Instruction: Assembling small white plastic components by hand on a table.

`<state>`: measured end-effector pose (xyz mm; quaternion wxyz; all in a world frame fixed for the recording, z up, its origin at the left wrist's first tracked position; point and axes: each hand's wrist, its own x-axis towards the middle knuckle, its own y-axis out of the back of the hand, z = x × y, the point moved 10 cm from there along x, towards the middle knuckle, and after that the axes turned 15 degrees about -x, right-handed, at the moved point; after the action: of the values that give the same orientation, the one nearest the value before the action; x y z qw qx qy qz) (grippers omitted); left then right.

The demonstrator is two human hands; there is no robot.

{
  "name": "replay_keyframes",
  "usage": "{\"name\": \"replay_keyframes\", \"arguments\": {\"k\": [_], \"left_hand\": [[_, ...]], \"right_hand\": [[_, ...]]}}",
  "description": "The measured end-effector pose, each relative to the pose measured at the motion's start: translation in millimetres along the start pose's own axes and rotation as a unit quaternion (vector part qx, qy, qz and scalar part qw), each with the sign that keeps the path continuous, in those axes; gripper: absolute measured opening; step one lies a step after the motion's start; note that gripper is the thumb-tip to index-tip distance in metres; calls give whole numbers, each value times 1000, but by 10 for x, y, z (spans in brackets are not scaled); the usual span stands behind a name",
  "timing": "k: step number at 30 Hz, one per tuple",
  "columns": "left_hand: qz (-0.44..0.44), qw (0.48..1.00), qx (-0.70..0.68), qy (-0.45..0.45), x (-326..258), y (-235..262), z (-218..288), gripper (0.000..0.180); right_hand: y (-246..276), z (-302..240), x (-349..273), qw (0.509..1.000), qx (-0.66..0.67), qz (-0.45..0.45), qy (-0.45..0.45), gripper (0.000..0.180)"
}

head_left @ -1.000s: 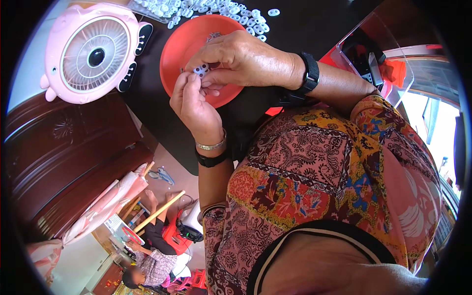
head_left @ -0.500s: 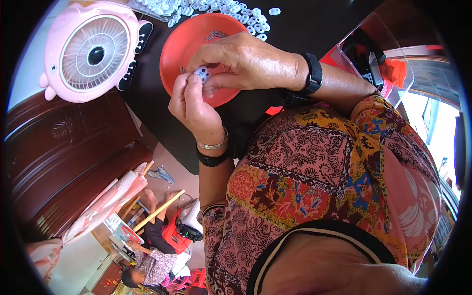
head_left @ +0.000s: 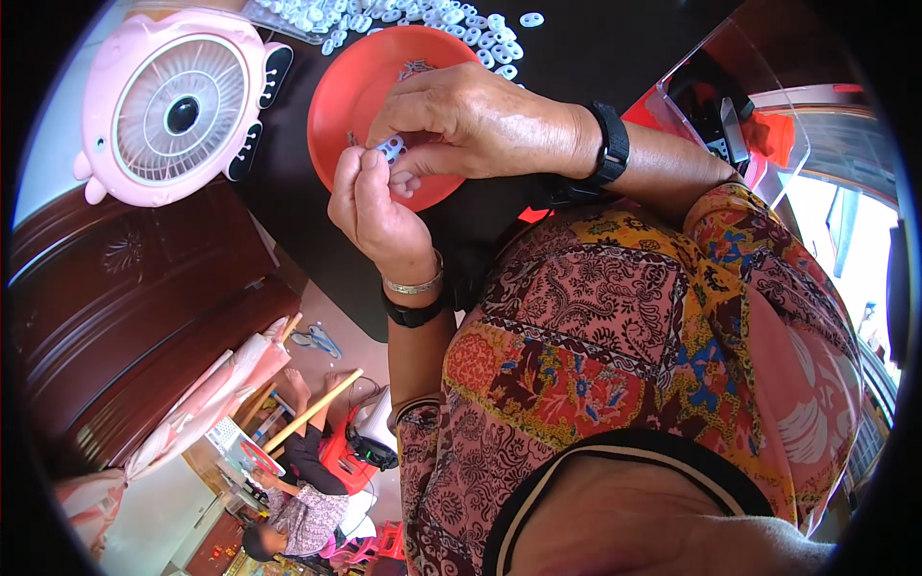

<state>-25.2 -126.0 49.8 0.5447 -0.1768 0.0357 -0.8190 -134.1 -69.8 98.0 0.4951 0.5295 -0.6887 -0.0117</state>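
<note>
Above a red plastic bowl (head_left: 329,101), both of my hands meet around one small white oval plastic piece with holes (head_left: 392,148). My left hand (head_left: 382,216) pinches it from below with the fingertips. From the right, my right hand (head_left: 471,120) reaches in, thumb and curled fingers closed on its other side. My fingers cover part of the piece. Small grey metal bits (head_left: 417,69) lie in the bowl, partly behind my right hand. Beyond the bowl, many similar white oval pieces (head_left: 485,38) are heaped on the dark table (head_left: 586,58).
A pink animal-shaped fan (head_left: 182,113) stands left of the bowl. To the right is a clear plastic panel (head_left: 711,86) with dark and orange things behind it. Brown wooden furniture (head_left: 125,298) fills the left side. At the lower left another person (head_left: 307,514) sits near red stools.
The white oval piece has turned slightly between my fingers, and its holes show differently. Both hands stay together over the bowl, nearly in the same place.
</note>
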Motion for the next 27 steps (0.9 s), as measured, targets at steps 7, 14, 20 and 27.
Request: {"name": "replay_keyframes", "arguments": {"k": [7,14,20,27], "left_hand": [[13,999,32,8,1,-19,-10,26],[-3,1000,-15,16,-42,-57,14,20],[-41,987,97,-122,-103,-113,182,20],[-20,998,-51,-10,-25,-75,81,22]], "right_hand": [[-6,51,1,1000,13,-5,-4,19],[40,-57,-20,998,-38,32,39,17],[44,-112,-34,999,-50,-2,14,20],[776,-37,238,978,-195,67,20,18]]}}
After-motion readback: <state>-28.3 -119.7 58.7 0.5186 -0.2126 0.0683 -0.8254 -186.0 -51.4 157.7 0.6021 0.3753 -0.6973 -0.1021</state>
